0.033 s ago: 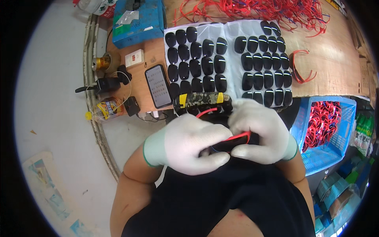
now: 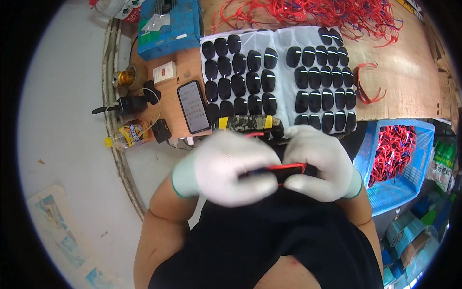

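Between my two gloved hands is a red pair of sunglasses (image 2: 292, 170) with a dark lens showing in its right part. My right hand (image 2: 321, 164) is closed on the right end, its thumb under the lower rim and its fingers behind. My left hand (image 2: 233, 167), smeared by motion, closes round the left part and hides most of it. A bit of red temple arm (image 2: 254, 135) sticks up beyond the left fingers. Just past my hands, at the table edge, lies a camouflage-patterned roll with yellow bands (image 2: 246, 123). Rows of dark lenses (image 2: 238, 85) lie on white sheets behind it.
A red glasses frame (image 2: 368, 84) lies right of the sheets, and a tangled red heap (image 2: 313, 12) at the back. More frames fill a blue crate (image 2: 395, 196) at the right. At left are a phone (image 2: 193, 106), blue box (image 2: 171, 41), bottle (image 2: 132, 134) and cables.
My left hand has shifted slightly left and up and is now blurred. More of the dark lens shows between my hands. My right hand has barely moved.
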Demonstrator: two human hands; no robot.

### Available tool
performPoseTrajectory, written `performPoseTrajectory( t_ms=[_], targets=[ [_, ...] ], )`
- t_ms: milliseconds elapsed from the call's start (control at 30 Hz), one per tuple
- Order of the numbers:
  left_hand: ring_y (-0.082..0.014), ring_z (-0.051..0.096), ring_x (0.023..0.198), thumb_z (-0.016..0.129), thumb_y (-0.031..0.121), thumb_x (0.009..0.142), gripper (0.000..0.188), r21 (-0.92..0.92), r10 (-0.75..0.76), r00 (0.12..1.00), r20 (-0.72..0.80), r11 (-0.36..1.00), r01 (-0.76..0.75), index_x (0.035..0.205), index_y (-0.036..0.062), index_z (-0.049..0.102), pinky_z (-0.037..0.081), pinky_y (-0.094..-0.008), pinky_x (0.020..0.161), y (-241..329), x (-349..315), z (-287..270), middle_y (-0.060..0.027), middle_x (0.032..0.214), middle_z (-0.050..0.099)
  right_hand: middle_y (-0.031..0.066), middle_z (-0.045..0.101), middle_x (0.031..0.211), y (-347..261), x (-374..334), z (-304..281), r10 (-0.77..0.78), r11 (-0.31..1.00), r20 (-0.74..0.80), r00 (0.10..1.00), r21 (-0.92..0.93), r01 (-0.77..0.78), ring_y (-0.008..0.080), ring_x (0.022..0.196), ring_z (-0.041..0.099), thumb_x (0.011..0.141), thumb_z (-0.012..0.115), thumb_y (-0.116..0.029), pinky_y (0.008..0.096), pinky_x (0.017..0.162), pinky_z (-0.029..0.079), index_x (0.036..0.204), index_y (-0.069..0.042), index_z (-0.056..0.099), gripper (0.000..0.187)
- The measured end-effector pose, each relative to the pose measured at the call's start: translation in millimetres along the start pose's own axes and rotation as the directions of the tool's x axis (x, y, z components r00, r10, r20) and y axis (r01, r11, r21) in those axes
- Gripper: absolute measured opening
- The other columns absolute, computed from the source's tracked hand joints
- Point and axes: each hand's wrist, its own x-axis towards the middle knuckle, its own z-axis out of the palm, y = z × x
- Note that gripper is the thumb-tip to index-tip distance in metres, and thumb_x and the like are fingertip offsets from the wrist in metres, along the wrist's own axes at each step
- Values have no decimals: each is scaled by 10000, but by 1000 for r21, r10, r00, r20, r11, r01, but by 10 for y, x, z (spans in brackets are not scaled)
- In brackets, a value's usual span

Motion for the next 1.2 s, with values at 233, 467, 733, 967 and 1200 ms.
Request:
performPoseTrajectory(
  t_ms=[233, 467, 733, 967, 1200],
  targets=[
    [-292, 680, 964, 756, 633, 818, 807, 45, -583, 336, -740, 455, 890, 1127, -104, 644, 533, -384, 906, -2108, -27, -921, -197, 996, 711, 144, 632, 806, -34, -32, -176, 64, 996, -192, 979, -44, -74, 346, 745, 614, 846, 685, -77, 402, 850, 519, 854, -2, 640, 88],
    [-89, 532, 603, 643, 305, 988, 315, -403, -659, 253, -708, 672, 622, 993, -11, 654, 443, -248, 553, -2288, -158, -925, -24, 796, 620, 173, 718, 1084, -62, -123, 6, 258, 963, -453, 853, 196, -188, 308, 1064, 709, 921, 501, 71, 372, 1006, 508, 1506, 88, 296, 620],
    [-105, 600, 660, 587, 164, 992, 350, -609, -539, 809, -234, 730, 311, 1309, 20, 555, 480, -241, 607, -432, -29, 111, -69, 814, 651, 145, 674, 1067, 9, -191, 172, 380, 859, -388, 840, 485, -165, 195, 970, 691, 913, 434, 88, 333, 869, 543, 1301, -9, 391, 402],
    [-127, 649, 859, 718, -67, 855, 517, -711, -601, 776, -190, 629, 314, 1256, 41, 410, 532, -281, 715, -206, -16, 594, -117, 1044, 637, 150, 690, 915, -60, -108, 146, 281, 946, -198, 939, -111, -306, 214, 792, 712, 891, 598, 19, 316, 748, 549, 1163, 35, 592, 272],
    [-97, 567, 692, 603, 129, 999, 256, -1000, -518, 856, 17, -14, 11, 1225, 9, 600, 437, -232, 593, -304, -52, 657, -78, 976, 649, 78, 726, 816, -92, -274, 178, 454, 862, -146, 879, 323, -391, 129, 744, 694, 948, 627, -101, 275, 721, 535, 1039, 16, 670, 154]
  ],
)
